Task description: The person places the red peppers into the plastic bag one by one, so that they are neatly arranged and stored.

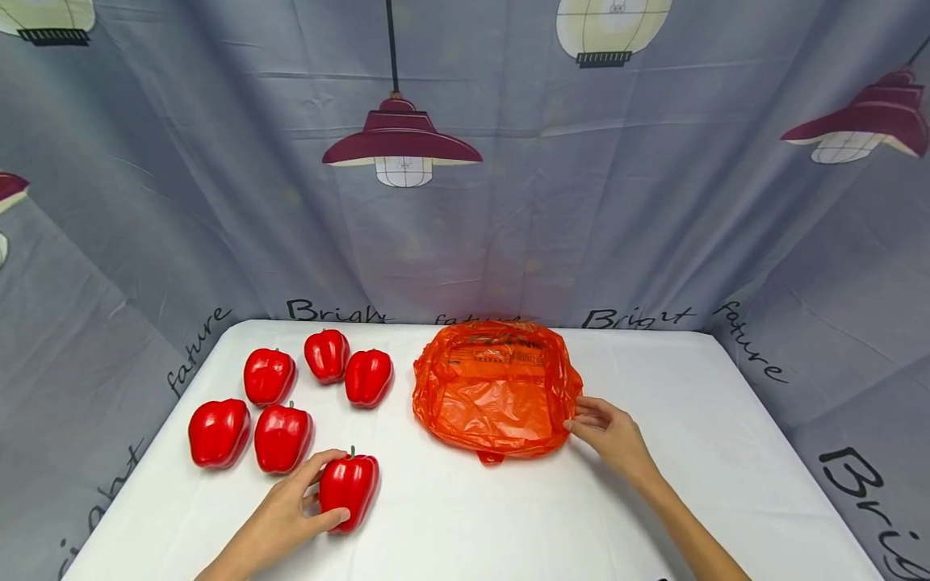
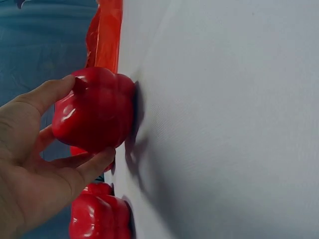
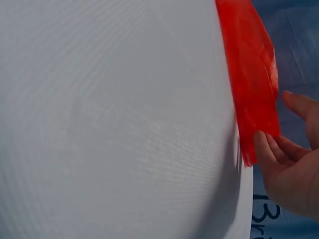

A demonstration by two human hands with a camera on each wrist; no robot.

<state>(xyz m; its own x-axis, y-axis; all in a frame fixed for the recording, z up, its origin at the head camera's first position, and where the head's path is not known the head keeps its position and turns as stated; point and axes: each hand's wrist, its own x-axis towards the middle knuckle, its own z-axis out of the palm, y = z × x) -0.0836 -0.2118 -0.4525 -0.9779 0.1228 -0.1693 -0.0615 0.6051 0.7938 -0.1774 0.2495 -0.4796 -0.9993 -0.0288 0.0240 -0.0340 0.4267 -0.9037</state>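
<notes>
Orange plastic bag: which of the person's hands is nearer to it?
Right. The right hand is at the right edge of the orange plastic bag; the left hand is apart from it, to its front left, holding a red pepper.

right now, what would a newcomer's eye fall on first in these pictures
The shiny orange bag jumps out first, spread wide toward the back of the white table, touched by the right grip. Next come six glossy red peppers on the table's left side, the nearest pepper held in the left grip.
</notes>
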